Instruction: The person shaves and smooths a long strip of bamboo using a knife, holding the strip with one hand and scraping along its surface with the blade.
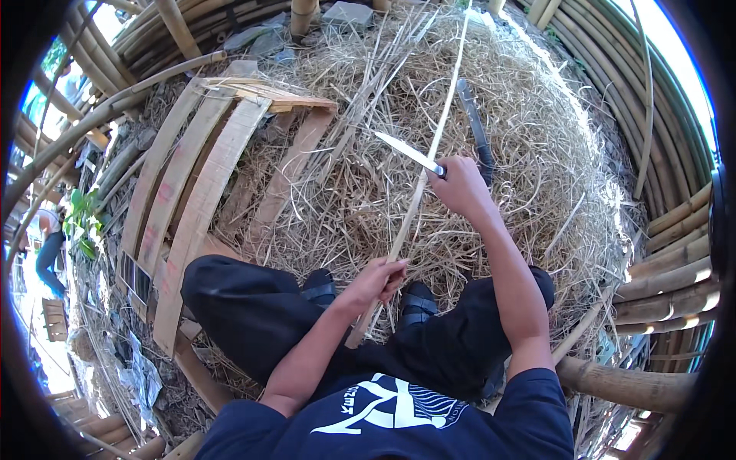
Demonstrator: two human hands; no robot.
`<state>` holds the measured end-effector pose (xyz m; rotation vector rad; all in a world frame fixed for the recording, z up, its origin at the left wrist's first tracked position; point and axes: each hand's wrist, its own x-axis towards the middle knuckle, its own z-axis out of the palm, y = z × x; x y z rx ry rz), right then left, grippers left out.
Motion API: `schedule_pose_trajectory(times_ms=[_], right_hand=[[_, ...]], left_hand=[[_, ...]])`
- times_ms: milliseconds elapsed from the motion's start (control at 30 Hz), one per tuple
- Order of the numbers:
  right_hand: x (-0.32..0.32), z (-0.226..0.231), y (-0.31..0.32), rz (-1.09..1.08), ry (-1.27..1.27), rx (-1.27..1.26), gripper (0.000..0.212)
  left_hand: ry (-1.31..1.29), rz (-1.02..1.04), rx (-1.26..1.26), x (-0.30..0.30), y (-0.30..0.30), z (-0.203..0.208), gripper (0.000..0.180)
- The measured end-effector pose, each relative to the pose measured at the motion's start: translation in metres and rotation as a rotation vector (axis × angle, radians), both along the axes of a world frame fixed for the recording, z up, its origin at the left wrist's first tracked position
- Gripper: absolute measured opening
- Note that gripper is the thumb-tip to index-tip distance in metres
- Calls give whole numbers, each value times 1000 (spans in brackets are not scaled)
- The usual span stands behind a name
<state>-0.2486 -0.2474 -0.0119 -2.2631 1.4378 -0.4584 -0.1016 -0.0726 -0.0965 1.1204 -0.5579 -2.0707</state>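
A long, pale bamboo strip [410, 218] runs from between my legs away to the far edge of the shavings. Near its close end, my left hand [371, 284] is closed around it. My right hand [464, 184] grips a knife [408, 151] by its dark handle. The bright blade points to the far left and lies across the strip, apparently touching it. Just beyond my right hand, a dark, long-bladed tool like a machete [474, 123] rests on the shavings.
Curly bamboo shavings [529, 176] cover the ground before me. To my left stands a wooden slatted crate [218, 169], tipped over. Loose thin strips [376, 80] lie at the far middle. Stacked bamboo poles [659, 295] line the right side, and a person's legs [50, 261] show at far left.
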Motion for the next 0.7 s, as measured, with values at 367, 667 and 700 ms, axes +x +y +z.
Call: schedule_pose_trajectory(times_ms=[367, 667, 700], right_hand=[[4, -1, 19, -179, 275, 309, 60], [15, -18, 4, -167, 48, 477, 44], [14, -12, 2, -200, 24, 476, 43]], left_hand=[[-58, -67, -121, -3, -30, -6, 32], [-782, -346, -487, 25, -43, 54, 51], [-901, -139, -634, 29, -43, 62, 53]])
